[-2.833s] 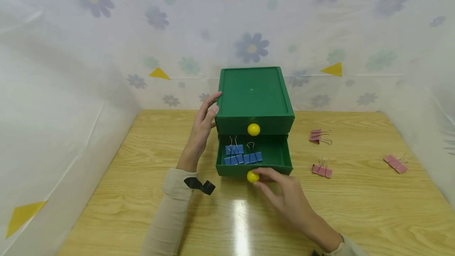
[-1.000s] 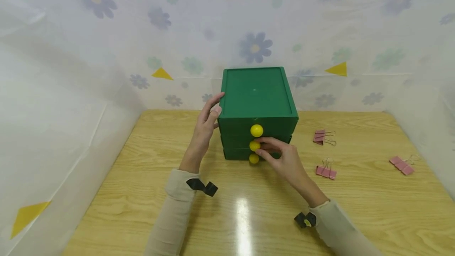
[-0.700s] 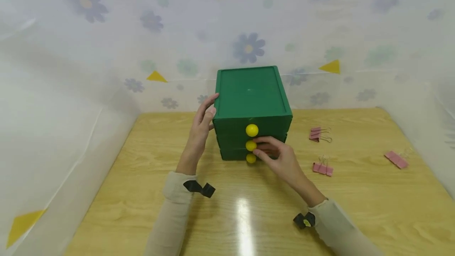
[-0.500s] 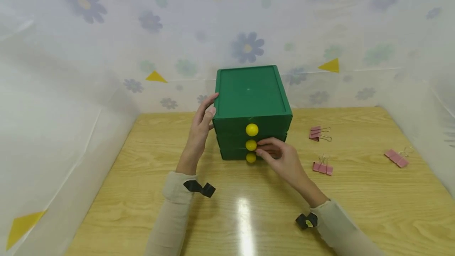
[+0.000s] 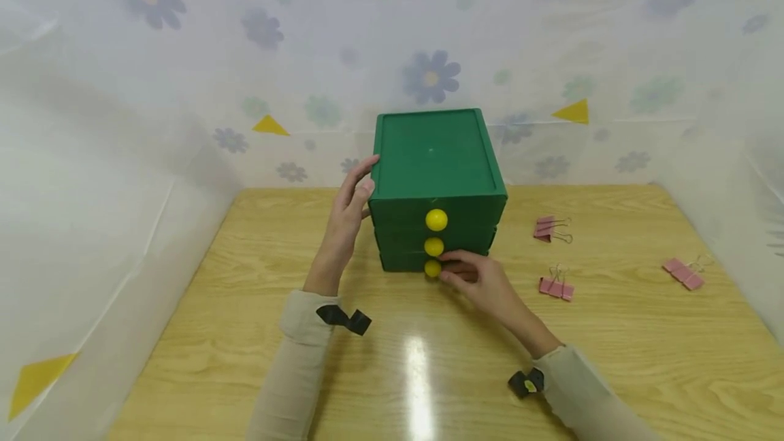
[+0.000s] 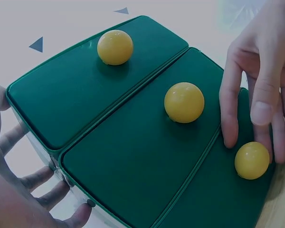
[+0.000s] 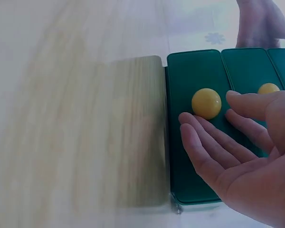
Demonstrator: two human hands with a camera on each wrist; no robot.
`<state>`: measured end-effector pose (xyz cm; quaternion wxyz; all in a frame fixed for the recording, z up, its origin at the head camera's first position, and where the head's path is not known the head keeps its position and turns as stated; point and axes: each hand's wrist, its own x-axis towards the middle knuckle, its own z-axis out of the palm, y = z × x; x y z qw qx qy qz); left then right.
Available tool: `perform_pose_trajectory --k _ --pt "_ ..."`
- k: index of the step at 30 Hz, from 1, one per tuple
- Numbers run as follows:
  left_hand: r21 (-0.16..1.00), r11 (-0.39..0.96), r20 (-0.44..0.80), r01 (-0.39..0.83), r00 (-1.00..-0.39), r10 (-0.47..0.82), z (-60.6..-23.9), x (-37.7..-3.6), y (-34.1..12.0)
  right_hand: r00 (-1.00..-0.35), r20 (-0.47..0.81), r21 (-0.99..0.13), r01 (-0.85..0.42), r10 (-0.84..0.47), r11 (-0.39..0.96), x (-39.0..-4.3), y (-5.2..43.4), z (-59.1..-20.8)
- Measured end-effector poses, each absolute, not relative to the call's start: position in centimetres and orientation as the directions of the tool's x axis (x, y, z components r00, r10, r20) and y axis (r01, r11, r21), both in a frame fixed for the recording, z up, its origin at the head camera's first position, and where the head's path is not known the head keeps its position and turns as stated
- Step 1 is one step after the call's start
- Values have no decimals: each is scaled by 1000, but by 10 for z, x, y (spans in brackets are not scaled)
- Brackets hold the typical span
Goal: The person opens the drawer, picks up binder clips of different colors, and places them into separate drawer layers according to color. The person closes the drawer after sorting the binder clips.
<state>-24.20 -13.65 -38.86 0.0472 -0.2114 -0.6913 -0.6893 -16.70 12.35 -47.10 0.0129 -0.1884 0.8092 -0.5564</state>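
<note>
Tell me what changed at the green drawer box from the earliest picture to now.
The middle drawer with the blue binder clips, open earlier, is pushed shut. The right hand moved from the middle knob down to the bottom small yellow round knob, fingers straight beside it. The left hand stayed against the green plastic three-drawer box; the pink binder clips stayed on the wooden table.

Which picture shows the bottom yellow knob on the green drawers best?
The left wrist view: the bottom knob looks big and sharp, with the right hand reaching its fingers beside it. The right wrist view shows the knob clearly too, next to the fingers. In the head view it is tiny.
</note>
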Motion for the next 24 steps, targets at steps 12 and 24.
perform_pose_trajectory --k 12,24 --pt "927 -39 371 373 -899 233 -389 -243 -137 -930 164 -921 -264 -330 285 -172 118 -475" --pt "935 -39 352 353 -909 225 -387 -242 -136 -929 165 -919 -266 -330 292 -147 117 -476"
